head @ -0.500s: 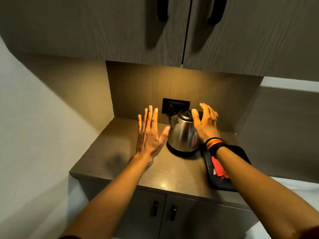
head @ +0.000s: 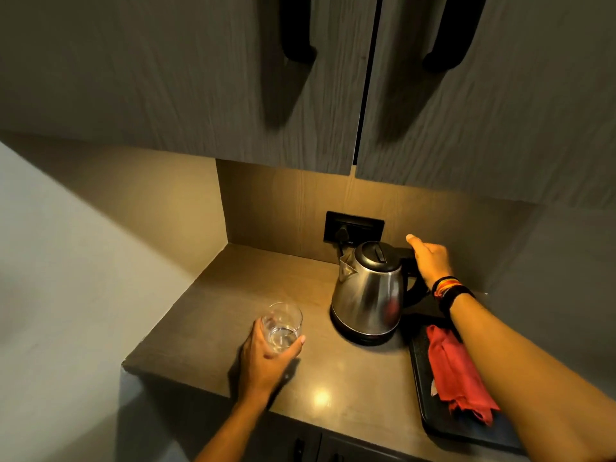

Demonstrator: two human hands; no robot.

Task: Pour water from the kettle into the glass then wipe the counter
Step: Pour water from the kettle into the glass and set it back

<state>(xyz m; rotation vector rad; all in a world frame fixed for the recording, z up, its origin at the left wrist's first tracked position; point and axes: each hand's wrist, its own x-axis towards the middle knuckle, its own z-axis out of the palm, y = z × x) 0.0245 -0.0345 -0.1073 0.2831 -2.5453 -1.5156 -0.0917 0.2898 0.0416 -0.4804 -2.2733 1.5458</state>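
A steel kettle [head: 368, 295] with a black lid stands on its black base at the back of the brown counter [head: 333, 378]. My right hand [head: 428, 260] is closed around the kettle's black handle, behind and right of the body. A clear glass [head: 283, 325] with a little water in the bottom stands near the counter's left front. My left hand [head: 266, 358] wraps around the glass from the near side. A red cloth [head: 456, 371] lies folded on a black tray [head: 433, 425] at the right.
A black wall socket [head: 353, 226] with a plug sits behind the kettle. Upper cabinet doors [head: 233, 78] with black handles hang low over the counter. A side wall closes in the left. Lower cabinet doors [head: 310, 445] are beneath the front edge.
My left hand dropped from beside the kettle and took hold of the glass. My right hand went from flat against the kettle to gripping its handle. The view shifted closer.
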